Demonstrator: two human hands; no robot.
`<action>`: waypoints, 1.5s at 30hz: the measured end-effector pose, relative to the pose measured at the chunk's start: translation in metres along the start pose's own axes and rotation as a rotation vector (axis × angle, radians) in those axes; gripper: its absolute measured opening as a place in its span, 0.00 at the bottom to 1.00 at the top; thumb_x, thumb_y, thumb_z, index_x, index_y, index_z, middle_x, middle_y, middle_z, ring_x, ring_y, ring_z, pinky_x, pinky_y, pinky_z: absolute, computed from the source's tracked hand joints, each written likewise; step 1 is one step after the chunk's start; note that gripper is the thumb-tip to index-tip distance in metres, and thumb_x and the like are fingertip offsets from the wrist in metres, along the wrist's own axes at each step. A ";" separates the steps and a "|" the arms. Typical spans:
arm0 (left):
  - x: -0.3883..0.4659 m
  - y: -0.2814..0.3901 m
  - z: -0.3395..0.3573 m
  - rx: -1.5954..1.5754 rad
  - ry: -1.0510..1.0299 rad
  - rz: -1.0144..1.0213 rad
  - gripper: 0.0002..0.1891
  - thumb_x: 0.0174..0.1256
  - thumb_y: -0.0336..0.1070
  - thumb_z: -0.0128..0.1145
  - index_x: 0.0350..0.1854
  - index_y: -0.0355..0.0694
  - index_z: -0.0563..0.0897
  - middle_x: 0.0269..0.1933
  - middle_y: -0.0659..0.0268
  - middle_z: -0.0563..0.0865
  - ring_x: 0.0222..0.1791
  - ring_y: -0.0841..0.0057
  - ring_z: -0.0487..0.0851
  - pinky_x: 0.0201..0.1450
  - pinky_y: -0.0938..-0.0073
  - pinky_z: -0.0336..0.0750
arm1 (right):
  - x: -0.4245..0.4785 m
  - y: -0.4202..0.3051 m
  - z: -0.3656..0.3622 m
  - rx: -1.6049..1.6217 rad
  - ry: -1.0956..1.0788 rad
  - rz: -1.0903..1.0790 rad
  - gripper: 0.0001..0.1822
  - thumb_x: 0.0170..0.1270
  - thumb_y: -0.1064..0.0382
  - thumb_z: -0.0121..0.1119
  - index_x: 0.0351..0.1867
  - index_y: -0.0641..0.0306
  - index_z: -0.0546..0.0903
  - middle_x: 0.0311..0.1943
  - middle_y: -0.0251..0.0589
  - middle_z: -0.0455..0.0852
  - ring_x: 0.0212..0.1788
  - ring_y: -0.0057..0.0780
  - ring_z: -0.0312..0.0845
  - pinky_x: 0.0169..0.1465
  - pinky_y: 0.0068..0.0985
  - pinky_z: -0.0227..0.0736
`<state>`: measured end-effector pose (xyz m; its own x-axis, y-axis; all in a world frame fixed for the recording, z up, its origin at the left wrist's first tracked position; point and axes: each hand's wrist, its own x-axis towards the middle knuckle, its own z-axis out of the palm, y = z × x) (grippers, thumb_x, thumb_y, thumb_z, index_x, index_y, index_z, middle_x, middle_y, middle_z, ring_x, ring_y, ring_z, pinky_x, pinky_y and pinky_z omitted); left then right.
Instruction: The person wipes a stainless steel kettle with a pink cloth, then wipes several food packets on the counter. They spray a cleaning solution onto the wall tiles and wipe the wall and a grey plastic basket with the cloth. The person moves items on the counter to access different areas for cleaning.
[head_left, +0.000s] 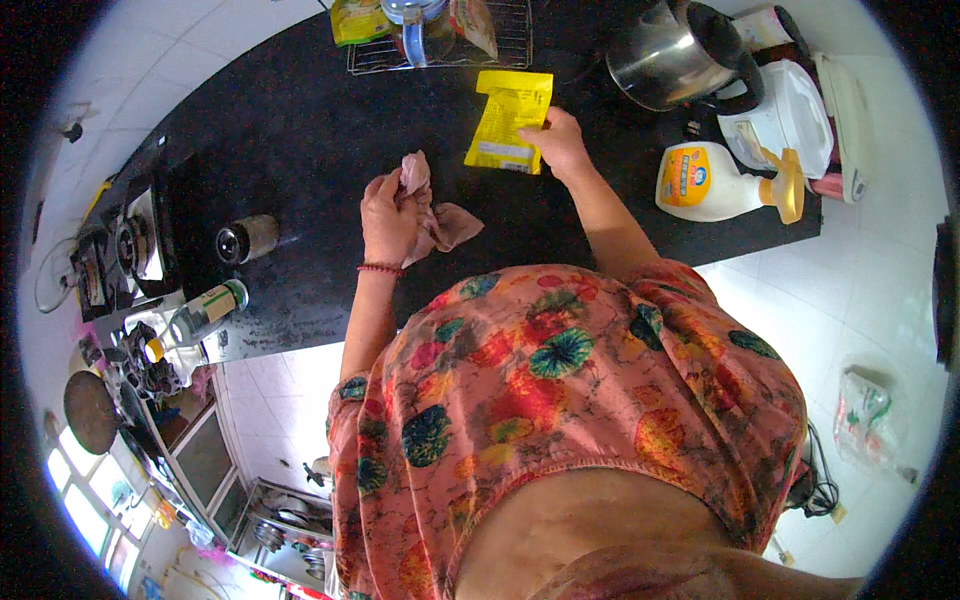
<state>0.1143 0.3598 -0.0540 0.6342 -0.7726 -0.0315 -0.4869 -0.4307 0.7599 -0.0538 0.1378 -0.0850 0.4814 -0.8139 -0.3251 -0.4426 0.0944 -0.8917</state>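
Note:
My right hand (561, 142) grips the right edge of a yellow plastic packet (504, 120) that bears printed writing. The packet is over the black countertop (330, 135); I cannot tell whether it touches the surface. In my left hand (388, 221) is a crumpled pinkish cloth (455, 225). One bunched end sticks up past the fingers, and the rest spreads on the counter to the right of the hand. A red beaded bracelet circles the left wrist.
Beyond the packet stands a wire rack (514, 37) with a glass jug (415, 34) and packets. To the right are a steel kettle (660, 56), a white spray bottle (705, 184) and a plastic container (780, 112). Leftward are a jar (249, 238), a glass bottle (206, 313) and a gas stove (139, 240).

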 end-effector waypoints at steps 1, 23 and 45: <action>-0.001 -0.003 0.001 0.016 0.010 0.015 0.21 0.50 0.23 0.53 0.51 0.33 0.79 0.50 0.47 0.80 0.52 0.53 0.77 0.56 0.64 0.72 | -0.002 -0.001 0.000 0.209 -0.080 0.018 0.14 0.55 0.71 0.63 0.43 0.71 0.78 0.41 0.47 0.84 0.43 0.38 0.82 0.48 0.30 0.76; 0.000 0.010 -0.004 -0.325 0.047 -0.152 0.20 0.53 0.26 0.60 0.51 0.35 0.79 0.51 0.50 0.79 0.49 0.58 0.79 0.51 0.66 0.76 | 0.066 -0.066 0.023 -0.312 0.480 -0.686 0.19 0.54 0.67 0.66 0.47 0.66 0.76 0.38 0.45 0.80 0.37 0.31 0.81 0.39 0.26 0.77; 0.077 -0.017 0.020 0.438 0.166 0.258 0.17 0.46 0.37 0.64 0.42 0.53 0.84 0.61 0.60 0.70 0.59 0.59 0.69 0.54 0.58 0.66 | -0.017 -0.035 0.081 -0.395 -0.069 -0.773 0.16 0.54 0.70 0.57 0.46 0.68 0.77 0.51 0.52 0.77 0.53 0.51 0.72 0.58 0.39 0.67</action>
<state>0.1589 0.2982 -0.0824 0.5296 -0.8104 0.2505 -0.8224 -0.4181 0.3859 0.0149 0.1944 -0.0734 0.7942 -0.5303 0.2968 -0.1965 -0.6863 -0.7002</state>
